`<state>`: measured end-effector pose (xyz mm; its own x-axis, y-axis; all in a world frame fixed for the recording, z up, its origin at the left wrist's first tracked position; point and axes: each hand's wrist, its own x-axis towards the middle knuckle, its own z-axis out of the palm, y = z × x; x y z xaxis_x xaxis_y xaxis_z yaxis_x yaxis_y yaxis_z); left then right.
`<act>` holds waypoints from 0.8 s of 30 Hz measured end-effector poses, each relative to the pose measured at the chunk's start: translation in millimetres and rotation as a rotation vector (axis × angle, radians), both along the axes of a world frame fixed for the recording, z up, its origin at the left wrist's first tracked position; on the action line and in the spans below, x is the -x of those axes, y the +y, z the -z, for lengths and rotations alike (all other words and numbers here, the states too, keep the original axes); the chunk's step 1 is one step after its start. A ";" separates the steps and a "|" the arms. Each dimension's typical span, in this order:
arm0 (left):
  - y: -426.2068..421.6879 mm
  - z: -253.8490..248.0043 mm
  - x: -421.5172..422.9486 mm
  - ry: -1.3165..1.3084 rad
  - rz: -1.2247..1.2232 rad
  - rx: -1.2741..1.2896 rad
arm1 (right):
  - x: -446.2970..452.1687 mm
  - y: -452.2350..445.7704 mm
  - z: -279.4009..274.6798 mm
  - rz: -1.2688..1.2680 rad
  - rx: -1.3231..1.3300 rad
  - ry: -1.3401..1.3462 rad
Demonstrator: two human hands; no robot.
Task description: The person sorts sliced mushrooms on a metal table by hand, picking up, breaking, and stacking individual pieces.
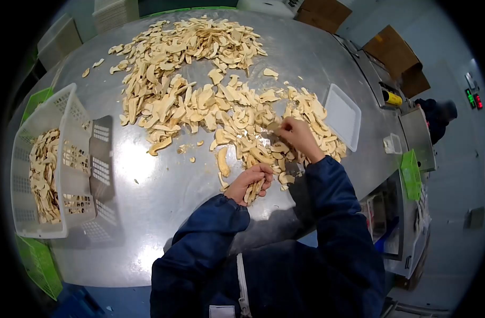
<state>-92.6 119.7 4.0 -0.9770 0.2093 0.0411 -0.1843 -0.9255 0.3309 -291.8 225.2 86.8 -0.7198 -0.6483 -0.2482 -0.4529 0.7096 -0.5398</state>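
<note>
In the left of the frame, a white plastic basket with perforated walls stands on the metal tabletop. It contains many dried mushroom slices, heaped along its inside. The main heap of mushroom slices lies directly on the tabletop, from the upper middle of the frame down to the centre, and some single pieces are scattered around its edges.

The left hand, below the centre, is curled upward, and its fingers are bent around several slices, which rest in the palm. The right hand is at the lower right part of the heap; its fingertips are drawn near together beside a darker slice, but I cannot tell if they grip it.

To the right of the heap, a shallow white tray lies just beside the slices. Farther right there is a small clear container with something pale inside, too small to recognise. Below it, a green basket is placed at the right; I cannot tell its contents. Another green basket is visible in the lower left, and a cardboard box in the upper right, with its flaps open.
</note>
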 end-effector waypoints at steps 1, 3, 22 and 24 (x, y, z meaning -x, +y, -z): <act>0.3 0.0 0.3 -0.001 0.015 0.016 | 0.3 3.0 -6.2 0.145 0.012 0.000; 0.7 0.1 0.5 -0.005 0.041 0.044 | -1.7 15.5 -1.8 0.023 0.118 0.436; 2.4 0.8 -2.0 -0.031 0.020 0.109 | -48.9 -7.5 32.2 -0.284 0.154 0.278; 1.8 0.9 -1.4 -0.021 0.018 0.108 | -47.5 -6.8 29.5 -0.239 0.218 0.102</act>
